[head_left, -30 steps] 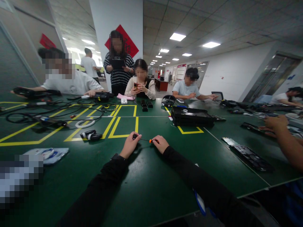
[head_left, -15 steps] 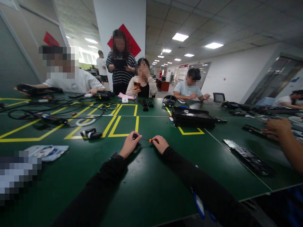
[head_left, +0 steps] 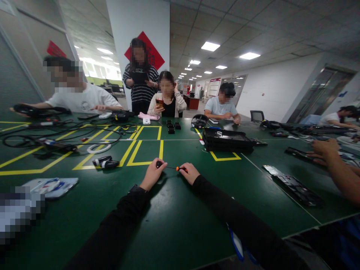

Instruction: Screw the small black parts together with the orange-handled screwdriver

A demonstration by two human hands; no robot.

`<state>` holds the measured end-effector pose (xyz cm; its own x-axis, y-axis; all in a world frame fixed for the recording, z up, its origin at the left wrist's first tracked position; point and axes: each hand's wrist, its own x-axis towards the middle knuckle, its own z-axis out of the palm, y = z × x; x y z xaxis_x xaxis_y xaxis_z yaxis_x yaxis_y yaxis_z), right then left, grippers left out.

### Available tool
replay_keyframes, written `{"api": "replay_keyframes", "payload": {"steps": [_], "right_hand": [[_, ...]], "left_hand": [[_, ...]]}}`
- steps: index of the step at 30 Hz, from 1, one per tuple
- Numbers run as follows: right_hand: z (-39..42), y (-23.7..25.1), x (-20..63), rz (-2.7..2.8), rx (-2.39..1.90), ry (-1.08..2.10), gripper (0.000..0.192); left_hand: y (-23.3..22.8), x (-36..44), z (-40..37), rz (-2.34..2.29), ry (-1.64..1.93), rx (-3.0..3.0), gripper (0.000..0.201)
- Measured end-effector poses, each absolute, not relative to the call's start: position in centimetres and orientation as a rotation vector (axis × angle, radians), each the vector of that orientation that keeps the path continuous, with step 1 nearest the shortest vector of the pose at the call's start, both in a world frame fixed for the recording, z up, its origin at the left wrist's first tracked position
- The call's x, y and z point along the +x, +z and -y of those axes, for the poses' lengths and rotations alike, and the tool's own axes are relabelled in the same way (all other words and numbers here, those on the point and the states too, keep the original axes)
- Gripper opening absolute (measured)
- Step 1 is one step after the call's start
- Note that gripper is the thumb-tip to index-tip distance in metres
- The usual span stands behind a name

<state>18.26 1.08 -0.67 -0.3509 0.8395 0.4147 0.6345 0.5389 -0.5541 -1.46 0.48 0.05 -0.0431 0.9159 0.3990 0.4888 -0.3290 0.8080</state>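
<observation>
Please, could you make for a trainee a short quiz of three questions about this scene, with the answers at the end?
1. True or false: the orange piece touches the left grip.

2. Choose one. What colour is the tape on the green table?
A) Red
B) Yellow
C) Blue

3. Which is nearer the camera: the black tray or the headset?

Key:
1. False. It is at the fingertips of the right grip, with a thin rod between it and the left grip.
2. B.
3. The black tray.
</observation>
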Motion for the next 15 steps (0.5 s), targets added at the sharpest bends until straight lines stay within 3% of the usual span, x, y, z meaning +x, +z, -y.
{"api": "replay_keyframes", "payload": {"steps": [4,15], "right_hand": [[-0.91,-0.79,18.28,2.068,-1.185,0.442,0.016],[-1.46,-0.99,18.3,2.165,-1.162,0.358,0.014]], "left_hand": [[-0.01,-1.41,-0.56,-1.484,1.346,1.826,0.023],[-0.3,-1.56,-0.61,-1.459,1.377,1.842,0.022]]}}
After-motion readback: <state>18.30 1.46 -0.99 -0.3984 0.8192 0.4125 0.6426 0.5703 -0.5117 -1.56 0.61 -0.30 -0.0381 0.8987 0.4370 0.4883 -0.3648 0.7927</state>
